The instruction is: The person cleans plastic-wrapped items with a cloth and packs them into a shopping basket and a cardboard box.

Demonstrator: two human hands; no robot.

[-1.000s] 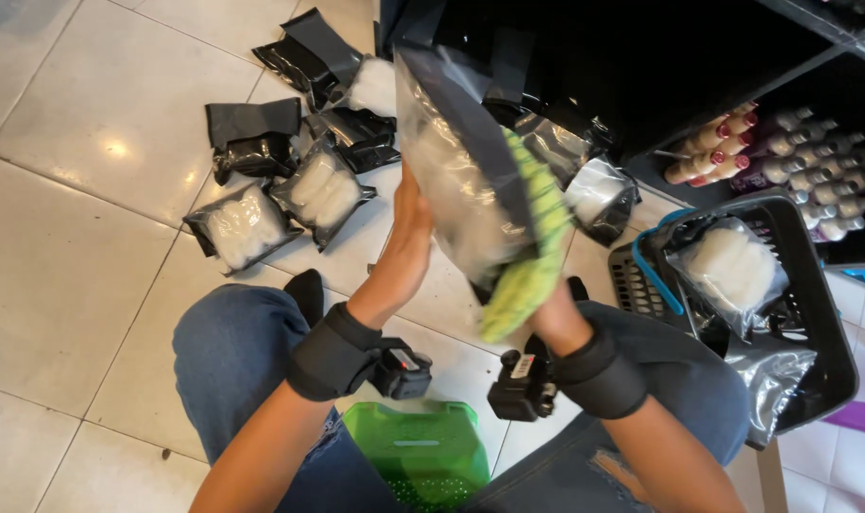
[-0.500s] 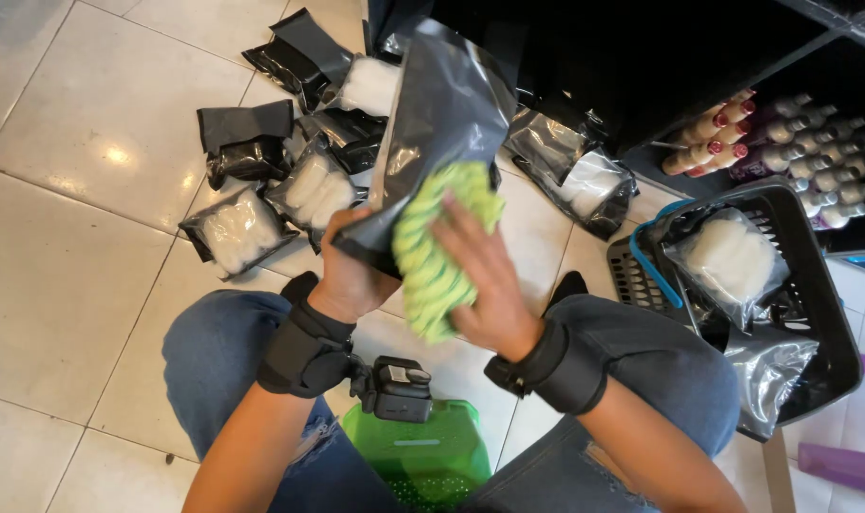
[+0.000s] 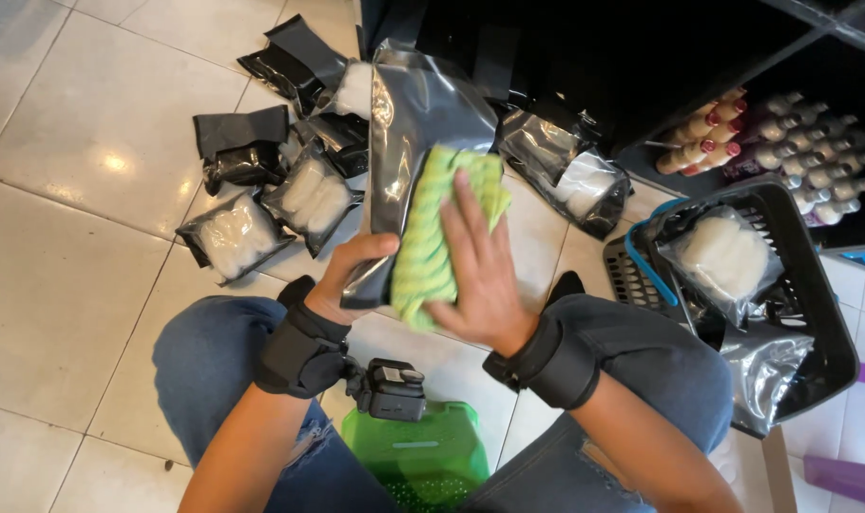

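cloth (image 3: 431,249): green-yellow striped | pouch (image 3: 409,123): glossy black | basket (image 3: 813,285): black | stool (image 3: 423,461): green

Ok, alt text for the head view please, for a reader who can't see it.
The right hand presses a green cloth into a black plastic bag held by the left hand. Filled bags lie on the tiled floor; a black basket sits at right.

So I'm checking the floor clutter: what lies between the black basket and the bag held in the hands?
In the head view, one clear-fronted packet of white stuff lies on the tiles between the basket and the held bag.
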